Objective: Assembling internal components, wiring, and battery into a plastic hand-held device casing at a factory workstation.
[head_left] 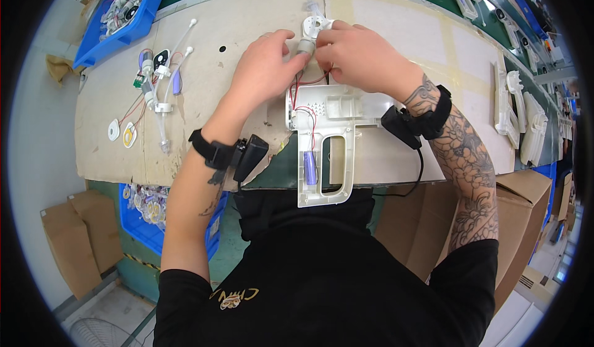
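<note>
Above the upper edge of a white pistol-shaped plastic shell half [317,122], both hands are at a motor-and-pump assembly. It has a grey cylinder [305,46], a white round gear housing [314,25] and a clear tube at its far end. My left hand [263,64] grips the cylinder from the left, thumb against it. From the right, the curled fingers of my right hand [359,57] close on the assembly and partly hide it. Red and dark wires [297,89] run down into the shell. A purple battery cell [310,168] lies in the shell's handle.
Left on the cardboard-covered bench [204,106] lies another wired pump assembly [148,78]. Blue bins of parts stand far left [117,34] and below the bench [139,226]. White shell pieces [533,127] lie at the right edge. Cardboard boxes [520,223] stand at lower right.
</note>
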Demonstrator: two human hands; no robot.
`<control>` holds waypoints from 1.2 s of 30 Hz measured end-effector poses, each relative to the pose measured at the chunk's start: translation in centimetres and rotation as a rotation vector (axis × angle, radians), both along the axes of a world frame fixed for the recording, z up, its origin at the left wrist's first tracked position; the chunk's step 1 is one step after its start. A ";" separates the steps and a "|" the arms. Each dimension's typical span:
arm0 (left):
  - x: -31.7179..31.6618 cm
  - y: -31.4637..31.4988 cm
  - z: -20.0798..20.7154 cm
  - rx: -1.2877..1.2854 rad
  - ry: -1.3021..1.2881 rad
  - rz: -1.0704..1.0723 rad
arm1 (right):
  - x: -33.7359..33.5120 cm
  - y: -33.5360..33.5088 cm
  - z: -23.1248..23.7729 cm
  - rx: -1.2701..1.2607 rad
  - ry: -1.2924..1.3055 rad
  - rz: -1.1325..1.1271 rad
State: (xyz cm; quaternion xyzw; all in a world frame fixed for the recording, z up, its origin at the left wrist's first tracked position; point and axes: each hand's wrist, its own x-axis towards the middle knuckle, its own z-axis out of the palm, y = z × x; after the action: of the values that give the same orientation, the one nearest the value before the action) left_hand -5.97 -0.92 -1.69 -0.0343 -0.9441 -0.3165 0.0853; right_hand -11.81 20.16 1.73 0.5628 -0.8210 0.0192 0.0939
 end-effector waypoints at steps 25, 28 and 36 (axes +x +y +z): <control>2.4 1.6 3.2 0.073 0.146 -0.041 | 5.5 4.8 5.8 -0.179 -0.819 -0.183; 6.9 3.5 4.5 0.148 0.220 -0.303 | 6.4 5.2 5.3 -0.210 -0.765 -0.219; 9.9 5.0 1.6 -0.172 0.288 -0.356 | 7.4 6.6 5.5 -0.221 -0.640 -0.276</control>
State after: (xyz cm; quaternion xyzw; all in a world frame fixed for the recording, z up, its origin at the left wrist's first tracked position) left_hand 3.90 4.10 -0.12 -0.2520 -0.9248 -0.2367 0.1588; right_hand -4.40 26.79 7.18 0.3985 -0.8701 0.2700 -0.1057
